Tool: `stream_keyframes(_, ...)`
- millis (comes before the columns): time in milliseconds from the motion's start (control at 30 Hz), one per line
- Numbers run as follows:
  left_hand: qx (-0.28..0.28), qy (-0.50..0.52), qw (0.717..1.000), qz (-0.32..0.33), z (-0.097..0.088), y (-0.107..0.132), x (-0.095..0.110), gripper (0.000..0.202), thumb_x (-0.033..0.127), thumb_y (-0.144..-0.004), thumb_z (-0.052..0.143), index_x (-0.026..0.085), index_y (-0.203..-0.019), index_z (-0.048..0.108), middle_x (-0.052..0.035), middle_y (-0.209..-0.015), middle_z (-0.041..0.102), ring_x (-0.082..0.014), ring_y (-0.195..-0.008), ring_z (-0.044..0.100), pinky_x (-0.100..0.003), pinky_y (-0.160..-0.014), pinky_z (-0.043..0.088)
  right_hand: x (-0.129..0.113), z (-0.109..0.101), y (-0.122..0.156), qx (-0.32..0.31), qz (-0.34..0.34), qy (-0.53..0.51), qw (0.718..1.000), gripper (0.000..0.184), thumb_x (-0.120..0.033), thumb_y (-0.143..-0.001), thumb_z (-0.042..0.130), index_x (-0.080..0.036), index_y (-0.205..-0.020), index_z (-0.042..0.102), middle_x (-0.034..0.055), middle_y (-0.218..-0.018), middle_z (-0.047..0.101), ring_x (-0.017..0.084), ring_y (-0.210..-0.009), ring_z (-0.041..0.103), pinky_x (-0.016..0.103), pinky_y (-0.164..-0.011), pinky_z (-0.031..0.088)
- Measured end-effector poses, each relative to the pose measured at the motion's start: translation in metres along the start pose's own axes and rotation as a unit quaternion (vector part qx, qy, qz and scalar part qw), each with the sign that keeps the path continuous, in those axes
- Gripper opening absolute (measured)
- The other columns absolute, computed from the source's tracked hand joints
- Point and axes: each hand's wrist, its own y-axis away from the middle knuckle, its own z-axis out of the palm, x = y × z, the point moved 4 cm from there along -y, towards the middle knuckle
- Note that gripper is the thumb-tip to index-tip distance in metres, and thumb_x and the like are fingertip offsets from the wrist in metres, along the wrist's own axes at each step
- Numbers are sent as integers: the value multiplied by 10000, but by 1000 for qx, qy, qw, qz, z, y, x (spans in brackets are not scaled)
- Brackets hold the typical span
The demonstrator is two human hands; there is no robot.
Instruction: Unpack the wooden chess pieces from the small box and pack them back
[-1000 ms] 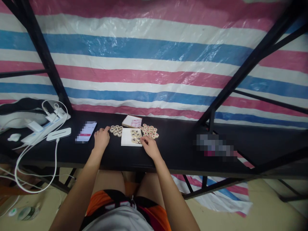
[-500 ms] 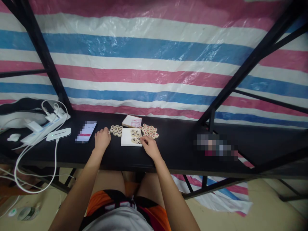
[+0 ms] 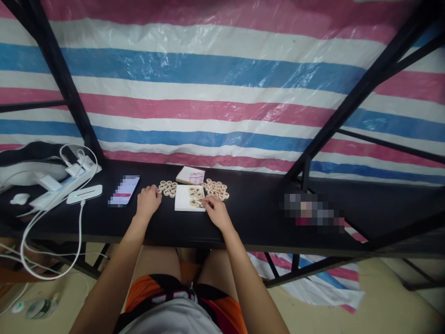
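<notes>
My left hand (image 3: 149, 201) rests on the black tabletop with curled fingers, closed at a round Chinese chess piece (image 3: 160, 191) on the left edge of a group of black-marked pieces (image 3: 169, 188). A shallow white box (image 3: 182, 198) lies in the middle, with several pieces (image 3: 195, 195) laid face up in its right half. At the box's right edge, my right hand (image 3: 216, 209) has its thumb and fingers pinched together, touching the edge; what is between them is hidden. Red-marked pieces (image 3: 216, 189) lie flat just beyond that hand.
Behind the box lies a lid with a pink picture (image 3: 191, 175). A phone (image 3: 125, 191), a white device (image 3: 84, 194) and a power strip (image 3: 66, 183) with looping cables are on the left. A blurred item (image 3: 313, 211) sits right. Black frame posts (image 3: 66, 88) flank the striped sheet (image 3: 208, 106).
My left hand has shifted slightly to the right, closer to the black-marked pieces, with the piece at its fingertips. My right hand and the box have stayed in place.
</notes>
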Motion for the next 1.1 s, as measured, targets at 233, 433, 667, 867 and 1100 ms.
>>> stream_keyframes(233,7,6,1000,18,1,1,1,141,252,-823,449,187,-884,558,-98,-919,608,-276,-923,556,-364,-749,437,3,1,0,1,2,-2,1000,219,-291,-848,478,-201,-889,673,47,-874,665,181,-824,595,310,-781,450)
stream_keyframes(433,10,45,999,12,1,0,3,168,272,-811,474,181,-929,553,-103,-963,572,-276,-953,554,-390,-797,455,2,1,0,-1,0,-1,1000,211,-285,-852,476,-208,-886,670,43,-863,667,179,-825,594,307,-784,449)
stream_keyframes(667,15,169,983,73,13,-2,5,540,264,-773,549,207,-1298,433,-128,-1313,425,-276,-1252,408,-415,-991,410,-1,1,1,3,-3,7,1000,210,-280,-848,475,-212,-883,670,45,-873,666,184,-821,588,320,-791,449)
stream_keyframes(867,-16,174,980,93,27,-5,9,670,382,-768,613,185,-1360,368,-172,-1441,298,-325,-1364,265,-455,-1067,326,-2,1,1,1,6,5,1000,201,-274,-850,477,-217,-877,668,43,-880,658,184,-829,586,316,-797,450)
stream_keyframes(1100,-11,188,979,82,30,-9,14,627,365,-801,588,166,-1357,380,-182,-1435,318,-309,-1354,295,-445,-1074,323,-2,-1,1,-1,10,9,1000,206,-276,-859,475,-214,-886,669,49,-897,653,180,-803,591,308,-782,453)
